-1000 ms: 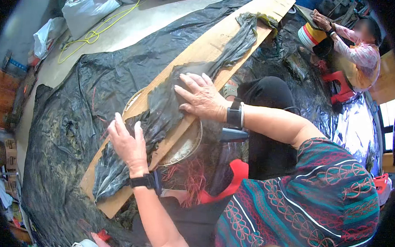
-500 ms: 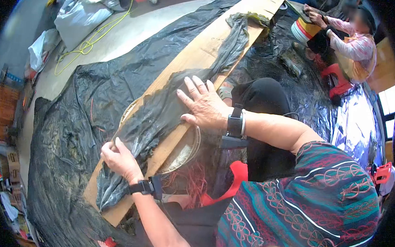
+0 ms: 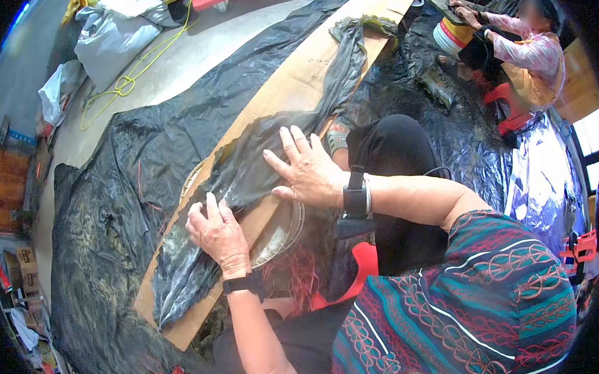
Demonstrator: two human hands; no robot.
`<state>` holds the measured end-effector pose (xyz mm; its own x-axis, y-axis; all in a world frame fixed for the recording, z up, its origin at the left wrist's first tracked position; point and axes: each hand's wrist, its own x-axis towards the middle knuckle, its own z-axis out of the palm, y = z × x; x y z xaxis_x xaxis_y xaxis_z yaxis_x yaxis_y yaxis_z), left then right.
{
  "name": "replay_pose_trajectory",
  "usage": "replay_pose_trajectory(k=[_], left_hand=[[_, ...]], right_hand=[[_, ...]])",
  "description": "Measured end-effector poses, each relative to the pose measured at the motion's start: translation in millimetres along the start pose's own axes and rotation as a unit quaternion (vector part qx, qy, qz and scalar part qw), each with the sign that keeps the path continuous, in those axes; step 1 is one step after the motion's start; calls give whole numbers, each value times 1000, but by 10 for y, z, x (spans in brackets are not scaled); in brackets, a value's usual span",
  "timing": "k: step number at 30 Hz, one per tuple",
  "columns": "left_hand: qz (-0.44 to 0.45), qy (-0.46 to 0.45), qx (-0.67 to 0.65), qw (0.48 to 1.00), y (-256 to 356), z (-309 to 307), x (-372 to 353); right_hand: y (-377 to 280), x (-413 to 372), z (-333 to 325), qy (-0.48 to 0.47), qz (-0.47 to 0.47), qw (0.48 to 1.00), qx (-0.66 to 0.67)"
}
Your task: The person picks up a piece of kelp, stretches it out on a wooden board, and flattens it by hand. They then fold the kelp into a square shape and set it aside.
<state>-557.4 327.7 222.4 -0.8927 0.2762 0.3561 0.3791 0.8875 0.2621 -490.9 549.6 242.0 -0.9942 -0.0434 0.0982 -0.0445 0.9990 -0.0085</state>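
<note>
A thin, dark, wrinkled sheet [image 3: 250, 158] lies lengthwise along a long wooden board [image 3: 289, 77], its narrow lower end reaching near the board's near end. My right hand [image 3: 307, 168] rests on the sheet around mid-length, fingers spread and palm down. Lower on the same sheet is my left hand [image 3: 219, 237], its fingers apart and a little bent, fingertips at the sheet's surface. A round, light-rimmed basket [image 3: 279, 237] shows under the board, mostly hidden by it.
Black plastic sheeting [image 3: 105, 223] covers the floor. A red stool [image 3: 356, 269] sits by my legs. Across from me a person [image 3: 527, 57] works beside a white bucket [image 3: 451, 38]. Sacks [image 3: 113, 38] and a yellow cord [image 3: 124, 84] lie at upper left.
My left hand has moved right and inward from the sheet's left edge, its fingers spreading. The right hand stays on the sheet, slightly lower in view.
</note>
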Motion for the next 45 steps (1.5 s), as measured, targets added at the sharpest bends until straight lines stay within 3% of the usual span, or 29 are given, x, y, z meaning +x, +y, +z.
replay_pose_trajectory(k=[2, 5, 6, 8, 11, 15, 17, 19, 20, 21, 24, 28, 29, 31, 37, 45], left_hand=[[-17, -44, 33, 998, 58, -51, 25], [-4, -31, 96, 995, 99, -5, -25], [-13, -70, 95, 993, 104, -40, -19], [-7, -73, 104, 992, 88, -34, -23], [-13, -114, 117, 986, 74, -73, -31], [-1, -125, 113, 986, 43, -71, -58], [11, -116, 112, 987, 43, -63, -66], [18, -106, 124, 986, 39, -45, -69], [20, -104, 127, 986, 58, -62, -66], [21, -97, 126, 987, 52, -39, -69], [11, -99, 117, 988, 90, -63, -53], [39, -87, -15, 995, -65, -139, -78], [43, -38, -87, 995, -98, -182, -67], [51, -7, -104, 993, -156, -385, -129], [44, 10, -64, 997, -345, -567, -505], [70, 23, 16, 997, -414, -430, -450]], right_hand=[[11, 20, -14, -8, 1, 1000, 14], [28, 31, -8, 23, -6, 1000, 12], [36, 45, -20, 24, -2, 1000, 11], [50, 74, -68, 87, -3, 996, 37], [69, 103, -183, 36, 6, 998, 52], [94, 246, -143, 152, 10, 985, 83], [57, 410, -77, 252, -76, 957, 121], [-132, 536, -26, 261, -131, 931, 218], [-199, 594, 78, 201, -155, 935, 249], [-250, 595, 173, 198, -158, 933, 255], [-347, 594, 320, 73, -76, 981, 160], [-361, 587, 260, 70, -50, 986, 145], [-346, 588, 265, 71, -52, 986, 143], [-330, 593, 266, 80, -56, 988, 124], [-317, 597, 278, 75, -67, 989, 105], [-303, 604, 276, 55, -74, 990, 108]])
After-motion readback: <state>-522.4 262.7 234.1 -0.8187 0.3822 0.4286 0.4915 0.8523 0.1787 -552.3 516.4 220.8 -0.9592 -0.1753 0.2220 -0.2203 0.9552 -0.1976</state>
